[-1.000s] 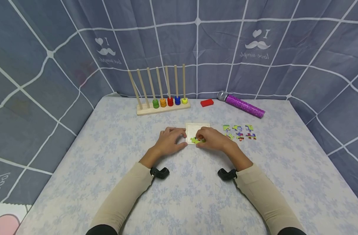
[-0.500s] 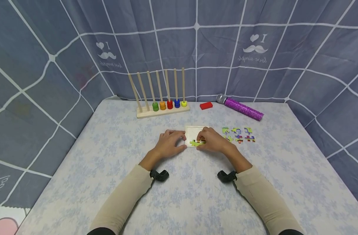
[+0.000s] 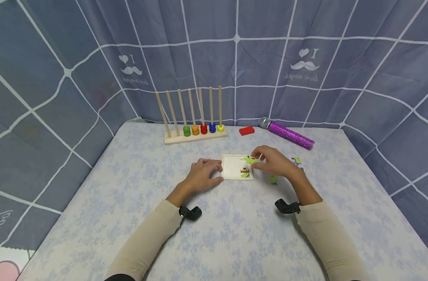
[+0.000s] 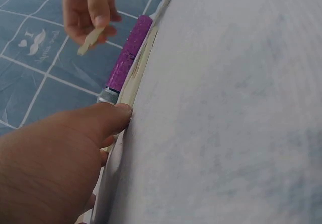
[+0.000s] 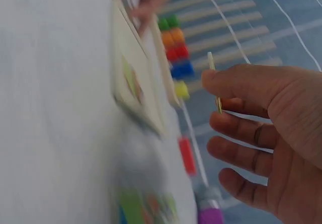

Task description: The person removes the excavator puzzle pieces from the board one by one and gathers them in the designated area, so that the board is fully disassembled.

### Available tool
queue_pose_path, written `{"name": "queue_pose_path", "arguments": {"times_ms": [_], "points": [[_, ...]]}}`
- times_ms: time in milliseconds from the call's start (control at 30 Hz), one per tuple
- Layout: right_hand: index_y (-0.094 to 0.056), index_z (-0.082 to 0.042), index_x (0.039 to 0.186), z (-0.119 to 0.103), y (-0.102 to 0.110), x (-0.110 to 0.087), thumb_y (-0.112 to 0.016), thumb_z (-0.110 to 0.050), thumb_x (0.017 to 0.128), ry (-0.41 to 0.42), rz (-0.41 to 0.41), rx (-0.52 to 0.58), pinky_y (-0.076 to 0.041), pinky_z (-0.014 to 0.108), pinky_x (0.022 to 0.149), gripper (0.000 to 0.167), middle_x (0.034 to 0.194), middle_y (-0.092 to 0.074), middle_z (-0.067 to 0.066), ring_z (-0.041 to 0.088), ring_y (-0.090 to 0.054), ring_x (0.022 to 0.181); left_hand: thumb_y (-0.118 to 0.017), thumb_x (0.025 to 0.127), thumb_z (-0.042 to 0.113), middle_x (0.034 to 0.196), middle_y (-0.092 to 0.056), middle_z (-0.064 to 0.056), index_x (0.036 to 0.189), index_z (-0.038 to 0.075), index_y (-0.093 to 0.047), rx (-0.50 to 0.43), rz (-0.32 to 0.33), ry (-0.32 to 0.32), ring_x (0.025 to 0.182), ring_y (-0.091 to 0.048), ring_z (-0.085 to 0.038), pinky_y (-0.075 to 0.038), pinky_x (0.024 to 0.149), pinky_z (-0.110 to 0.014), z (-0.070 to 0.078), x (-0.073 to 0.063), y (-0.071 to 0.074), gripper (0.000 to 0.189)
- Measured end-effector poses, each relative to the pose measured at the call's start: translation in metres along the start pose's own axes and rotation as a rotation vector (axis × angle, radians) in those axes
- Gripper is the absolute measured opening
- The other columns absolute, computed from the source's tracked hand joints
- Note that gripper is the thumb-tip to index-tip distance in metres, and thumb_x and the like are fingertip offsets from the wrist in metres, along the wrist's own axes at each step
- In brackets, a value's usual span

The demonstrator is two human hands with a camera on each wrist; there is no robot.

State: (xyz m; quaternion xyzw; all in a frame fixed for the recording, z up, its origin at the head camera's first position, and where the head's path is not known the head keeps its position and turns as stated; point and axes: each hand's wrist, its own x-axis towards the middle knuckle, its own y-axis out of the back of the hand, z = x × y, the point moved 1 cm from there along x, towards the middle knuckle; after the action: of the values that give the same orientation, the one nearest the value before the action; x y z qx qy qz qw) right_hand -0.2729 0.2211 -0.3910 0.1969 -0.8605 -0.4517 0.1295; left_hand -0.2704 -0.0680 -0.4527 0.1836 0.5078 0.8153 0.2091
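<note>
My left hand (image 3: 202,175) holds the left side of a small pale wooden puzzle tray (image 3: 223,167); in the left wrist view its thumb (image 4: 121,114) presses the tray's edge. A jigsaw piece (image 3: 245,173), green with a dark and orange pattern, lies in the tray's near right corner. Above the tray's far right corner my right hand (image 3: 273,160) pinches a second, yellow-green jigsaw piece (image 3: 249,159) between thumb and fingers. The right wrist view shows this held piece (image 5: 211,60) edge-on, raised off the tray.
Loose jigsaw pieces (image 3: 296,160) lie right of the tray, partly hidden by the right hand and forearm. Behind stand a peg rack (image 3: 196,137) with coloured rings, a red block (image 3: 246,130) and a purple glitter microphone (image 3: 288,133). A grid-patterned curtain (image 3: 214,62) surrounds the table.
My right hand has left the piece in the tray's near right corner and now holds another piece over the far right corner. The left hand has stayed at the tray.
</note>
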Motion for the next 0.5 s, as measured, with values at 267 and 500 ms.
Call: {"name": "queue_pose_path", "arguments": {"times_ms": [267,500], "points": [[-0.062,0.002,0.119,0.051,0.041,-0.07,-0.075,-0.014,0.093,-0.088,0.035,-0.029,-0.049,0.048,0.083,0.033,0.112,-0.065,0.013,0.032,-0.06,0.101,-0.068,0.096,0.043,0.151,-0.05,0.006,0.113,0.027,-0.061,-0.003,0.02,-0.027,0.13,-0.043,-0.031,-0.034,0.097,-0.054,0.003,-0.001,-0.004,0.024],[-0.063,0.001,0.115,0.087,0.044,-0.107,-0.076,-0.01,0.091,-0.156,0.03,-0.006,-0.048,0.045,0.079,0.03,0.103,-0.064,0.01,0.028,-0.059,0.095,-0.066,0.097,0.046,0.152,-0.048,0.007,0.113,0.028,-0.06,0.014,0.008,-0.018,0.132,-0.041,-0.03,-0.033,0.099,-0.054,0.0,0.0,0.0,0.024]]}}
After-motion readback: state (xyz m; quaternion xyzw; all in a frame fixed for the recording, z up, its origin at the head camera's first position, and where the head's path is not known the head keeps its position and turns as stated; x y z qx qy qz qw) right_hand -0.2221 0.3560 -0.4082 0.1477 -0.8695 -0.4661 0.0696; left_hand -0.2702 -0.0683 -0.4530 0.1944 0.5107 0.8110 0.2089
